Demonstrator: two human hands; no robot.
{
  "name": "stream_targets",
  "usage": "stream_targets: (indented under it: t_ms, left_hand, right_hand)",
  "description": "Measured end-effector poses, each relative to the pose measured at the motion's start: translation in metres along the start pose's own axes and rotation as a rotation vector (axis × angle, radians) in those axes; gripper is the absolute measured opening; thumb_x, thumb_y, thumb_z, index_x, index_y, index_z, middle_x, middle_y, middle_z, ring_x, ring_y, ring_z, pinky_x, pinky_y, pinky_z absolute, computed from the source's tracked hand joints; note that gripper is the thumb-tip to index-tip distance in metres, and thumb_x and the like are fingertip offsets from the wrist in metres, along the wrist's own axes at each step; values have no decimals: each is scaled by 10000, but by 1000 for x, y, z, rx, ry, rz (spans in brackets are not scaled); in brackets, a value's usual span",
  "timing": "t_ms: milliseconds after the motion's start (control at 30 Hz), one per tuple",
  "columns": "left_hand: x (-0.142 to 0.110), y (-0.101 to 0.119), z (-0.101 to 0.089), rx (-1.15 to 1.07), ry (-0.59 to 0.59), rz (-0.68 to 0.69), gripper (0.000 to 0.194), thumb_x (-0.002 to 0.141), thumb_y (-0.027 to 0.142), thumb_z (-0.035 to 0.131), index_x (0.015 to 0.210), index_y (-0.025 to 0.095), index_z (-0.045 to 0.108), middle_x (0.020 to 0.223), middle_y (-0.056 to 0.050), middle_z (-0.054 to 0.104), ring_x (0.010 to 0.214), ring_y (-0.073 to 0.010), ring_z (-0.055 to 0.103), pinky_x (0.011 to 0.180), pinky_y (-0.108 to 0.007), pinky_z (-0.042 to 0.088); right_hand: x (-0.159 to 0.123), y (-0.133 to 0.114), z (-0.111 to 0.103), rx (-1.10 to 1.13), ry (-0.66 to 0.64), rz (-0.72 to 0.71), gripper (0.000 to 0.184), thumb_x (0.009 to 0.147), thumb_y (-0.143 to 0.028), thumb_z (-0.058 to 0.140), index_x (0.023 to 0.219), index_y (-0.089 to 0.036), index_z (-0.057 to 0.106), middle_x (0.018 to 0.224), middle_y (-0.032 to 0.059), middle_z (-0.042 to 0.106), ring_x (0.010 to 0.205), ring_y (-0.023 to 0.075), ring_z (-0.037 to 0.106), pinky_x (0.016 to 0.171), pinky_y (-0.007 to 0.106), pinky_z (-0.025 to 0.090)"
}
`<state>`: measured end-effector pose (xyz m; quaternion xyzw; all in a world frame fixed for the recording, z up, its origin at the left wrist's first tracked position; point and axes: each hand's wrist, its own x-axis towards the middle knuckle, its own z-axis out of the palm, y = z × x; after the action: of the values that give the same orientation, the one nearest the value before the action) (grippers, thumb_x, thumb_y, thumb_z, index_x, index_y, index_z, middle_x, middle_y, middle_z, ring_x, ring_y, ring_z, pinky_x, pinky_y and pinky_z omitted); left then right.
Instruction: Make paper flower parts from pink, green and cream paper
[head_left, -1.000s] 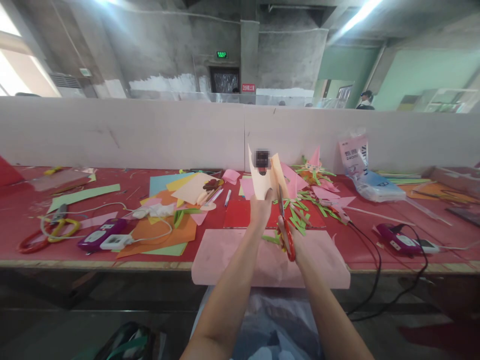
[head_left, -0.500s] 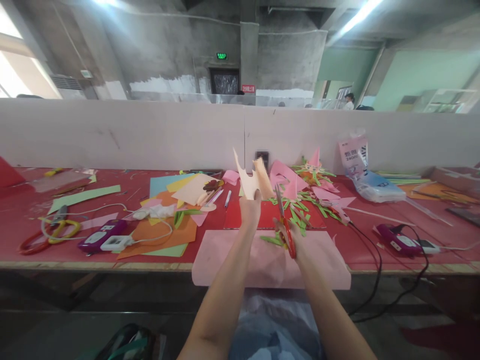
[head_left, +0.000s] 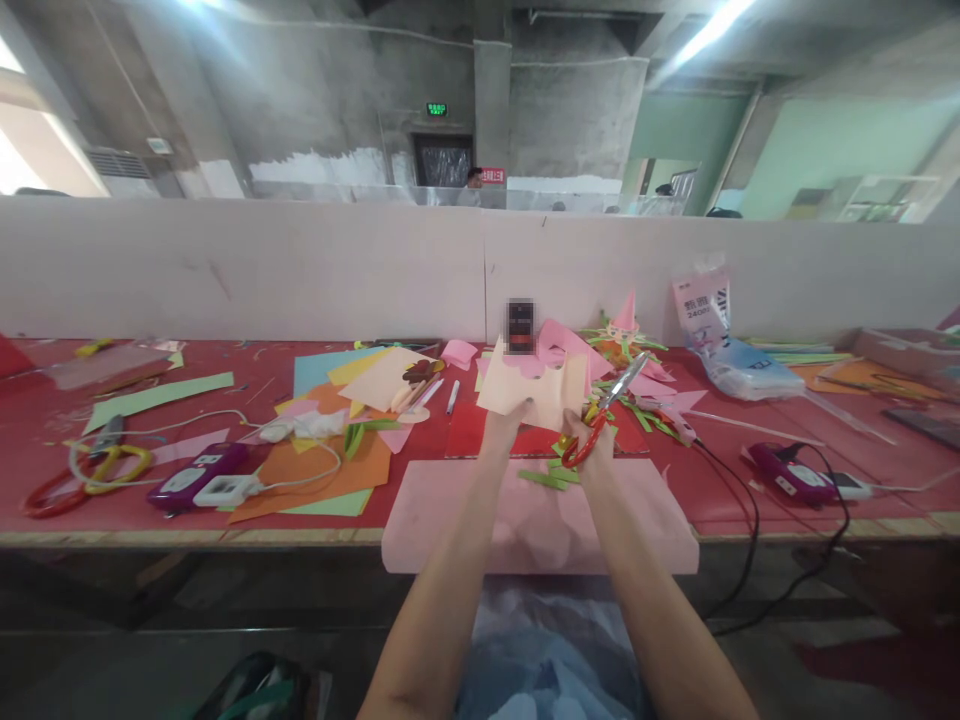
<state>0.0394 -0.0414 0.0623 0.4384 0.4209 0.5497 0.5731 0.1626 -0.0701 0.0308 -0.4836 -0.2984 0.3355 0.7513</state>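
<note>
A cream sheet of paper [head_left: 517,388] with a ragged cut edge is held up over the table. My left hand [head_left: 508,425] pinches its lower edge, thumb on the near face. Close by on the right, my right hand [head_left: 590,438] is closed round red-handled scissors [head_left: 616,385], whose blades point up and to the right, away from the sheet. The fingers of that hand also meet the paper's lower right corner, which curls up. Green paper strips [head_left: 551,478] lie below on a pink sheet [head_left: 450,510] that hangs over the table's front edge.
Coloured sheets [head_left: 322,478], a purple power strip [head_left: 199,477] and another pair of scissors [head_left: 105,465] lie to the left. Pink and green paper pieces [head_left: 626,325] are heaped behind my right hand. A second purple strip [head_left: 791,473] with cables and a plastic package [head_left: 739,365] are on the right.
The sheet has turned flatter and wider towards me. My right hand has risen to its right corner, and the scissors have swung from nearly upright to pointing up and right.
</note>
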Motion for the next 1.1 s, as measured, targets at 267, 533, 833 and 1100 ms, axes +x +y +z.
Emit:
stream_targets:
  t_ms: [267,533,833,1100]
  left_hand:
    - [-20,4,1,596,326,397,657,709,194,672,1314,192,416,1459,-142,317,1361,-261,271,1081,-385,290]
    - [-15,3,11,416,-5,175,260,776,363,570,907,152,648,850,-61,676,820,-182,601,739,-261,436]
    - [-13,8,2,577,39,217,227,682,316,583,557,176,455,521,67,384,525,-83,362,509,-215,254]
    - [-16,18,0,798,113,377,282,750,309,541,562,198,362,503,73,308,508,-93,318,523,-221,232]
  right_hand:
    - [-5,2,2,3,69,-70,325,565,-403,670,712,-208,455,650,-49,513,625,117,551,622,265,482]
    - [-18,0,8,-28,-29,-105,371,566,-431,698,735,-203,458,657,-57,513,611,113,543,648,265,489]
    - [-16,7,10,60,-25,-116,363,564,-391,708,744,-201,456,658,-60,500,568,101,521,571,260,481]
    - [-26,-5,8,-14,-23,14,400,634,-519,657,719,-207,420,519,-92,423,410,69,407,401,212,361]
